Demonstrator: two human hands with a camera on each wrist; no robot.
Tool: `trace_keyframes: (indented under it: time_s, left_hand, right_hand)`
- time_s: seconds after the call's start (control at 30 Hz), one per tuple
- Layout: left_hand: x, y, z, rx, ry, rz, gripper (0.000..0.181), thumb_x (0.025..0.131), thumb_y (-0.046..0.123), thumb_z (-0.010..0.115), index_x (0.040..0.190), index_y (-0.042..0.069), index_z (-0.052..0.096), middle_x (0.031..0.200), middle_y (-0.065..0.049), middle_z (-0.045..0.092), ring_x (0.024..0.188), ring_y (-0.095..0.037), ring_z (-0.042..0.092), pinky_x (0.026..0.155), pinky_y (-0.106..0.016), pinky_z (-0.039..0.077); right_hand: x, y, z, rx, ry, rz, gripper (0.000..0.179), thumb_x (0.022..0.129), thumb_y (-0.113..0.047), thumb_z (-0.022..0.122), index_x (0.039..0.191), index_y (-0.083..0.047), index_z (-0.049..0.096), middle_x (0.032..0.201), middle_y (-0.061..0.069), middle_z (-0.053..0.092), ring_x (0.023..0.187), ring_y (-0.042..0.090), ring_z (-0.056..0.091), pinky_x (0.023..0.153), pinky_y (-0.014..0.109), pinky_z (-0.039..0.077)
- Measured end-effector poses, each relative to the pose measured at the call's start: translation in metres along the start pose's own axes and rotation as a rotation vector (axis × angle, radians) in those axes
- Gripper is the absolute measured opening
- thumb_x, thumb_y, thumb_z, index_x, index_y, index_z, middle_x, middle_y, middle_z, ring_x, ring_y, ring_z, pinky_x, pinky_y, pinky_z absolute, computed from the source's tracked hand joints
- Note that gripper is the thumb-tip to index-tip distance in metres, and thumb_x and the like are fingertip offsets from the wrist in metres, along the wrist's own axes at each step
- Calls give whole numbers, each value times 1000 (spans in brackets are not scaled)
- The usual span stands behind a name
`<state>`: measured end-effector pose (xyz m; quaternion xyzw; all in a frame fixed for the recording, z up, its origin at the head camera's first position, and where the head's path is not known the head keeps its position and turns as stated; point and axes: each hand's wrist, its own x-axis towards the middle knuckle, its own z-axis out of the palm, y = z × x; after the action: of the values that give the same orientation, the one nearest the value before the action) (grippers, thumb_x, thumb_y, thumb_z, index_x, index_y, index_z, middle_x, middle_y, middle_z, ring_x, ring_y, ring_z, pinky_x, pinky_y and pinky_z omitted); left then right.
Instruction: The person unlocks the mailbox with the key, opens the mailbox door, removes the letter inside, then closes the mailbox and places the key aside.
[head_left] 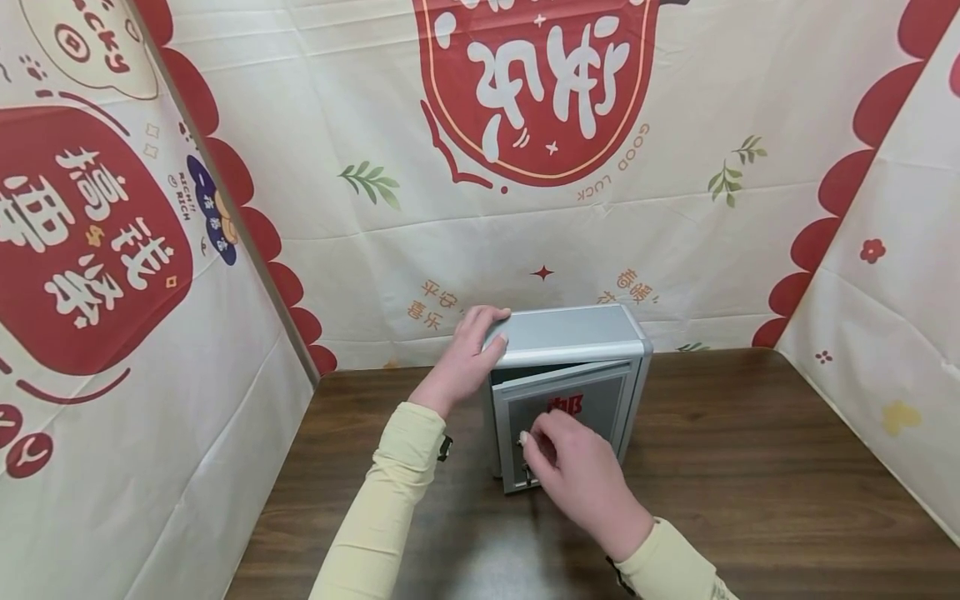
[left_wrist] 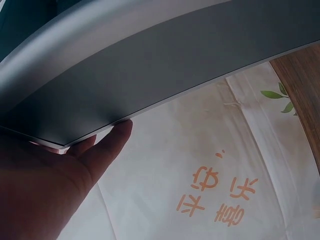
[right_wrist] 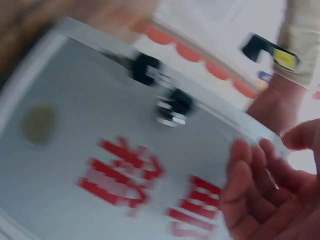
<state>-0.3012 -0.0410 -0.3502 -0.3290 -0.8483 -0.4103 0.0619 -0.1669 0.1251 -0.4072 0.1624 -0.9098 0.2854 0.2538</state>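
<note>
A silver-grey metal mailbox [head_left: 558, 332] stands on the table, its front door [head_left: 600, 400] slightly ajar at the left side. Red characters [right_wrist: 122, 172] mark the door. My left hand [head_left: 471, 354] holds the box by its upper left corner, with fingers along the back edge in the left wrist view. In front of the door is my right hand [head_left: 581, 471], fingers loosely bent and thumb apart, close to the door's free edge. Nothing shows between those fingers in the right wrist view. Blurred black-headed keys [right_wrist: 177, 102] hang at the lock.
The brown wooden table [head_left: 712, 467] extends around the box. Printed white cloth with red scallops rises behind as a back wall [head_left: 300, 200], and along the left [head_left: 210, 400] and right [head_left: 892, 333] sides.
</note>
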Motion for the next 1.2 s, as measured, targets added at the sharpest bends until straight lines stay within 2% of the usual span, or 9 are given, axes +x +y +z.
trace_keyframes:
  time_s: [0.1,0.2,0.33,0.4,0.57,0.83,1.0,1.2]
  left_hand:
    - [0,0,0,3,0,5,41,98,26,42,136,13,46,136,-1,38,118,-14,37,98,-38,36]
    - [0,-1,0,1,0,5,41,98,27,42,137,13,46,136,0,38,119,-14,36,98,-38,36]
    - [0,-2,0,-6,0,3,42,97,27,42,137,12,46,136,-1,38,119,-16,36,97,-39,36]
    - [0,-2,1,-8,-1,9,43,97,27,42,137,11,46,137,-3,38,119,-17,36,97,-39,36]
    - [1,-1,1,-13,-4,10,44,97,27,42,137,9,45,137,-3,38,119,-18,36,98,-40,35]
    - [1,-1,0,-2,-4,0,43,97,27,42,138,11,45,137,-1,38,120,-16,36,99,-39,35]
    - [1,-2,0,5,2,7,43,97,25,43,137,11,46,136,-2,39,121,-16,36,100,-39,34]
    - [2,-2,1,7,6,6,42,96,26,44,136,12,47,136,-2,39,121,-16,35,100,-38,34]
  right_hand:
    - [10,-9,-11,53,111,-136,8,88,-19,62,80,-19,61,82,-8,49,69,7,44,59,24,41]
    - [21,-15,-17,71,179,-235,8,87,-18,60,86,-12,64,97,0,54,85,15,49,72,30,43]
    - [31,-17,-17,39,194,-273,20,86,-19,61,101,-6,67,112,8,55,106,25,50,92,42,39]
    - [32,-16,-15,7,177,-269,29,86,-21,63,109,-5,66,116,10,55,110,27,49,95,46,37]
    - [29,-11,-8,-62,127,-275,41,86,-26,64,120,-4,64,121,12,53,112,30,47,96,49,35]
    - [23,-4,-8,-74,117,-350,43,90,-29,58,127,-7,60,125,11,52,110,30,47,95,47,34]
    - [19,1,-9,-59,156,-412,42,93,-31,54,126,-7,61,123,11,53,106,30,48,91,47,36]
    - [14,2,-13,-20,211,-441,38,93,-35,54,117,-8,65,117,10,56,103,29,49,88,45,36]
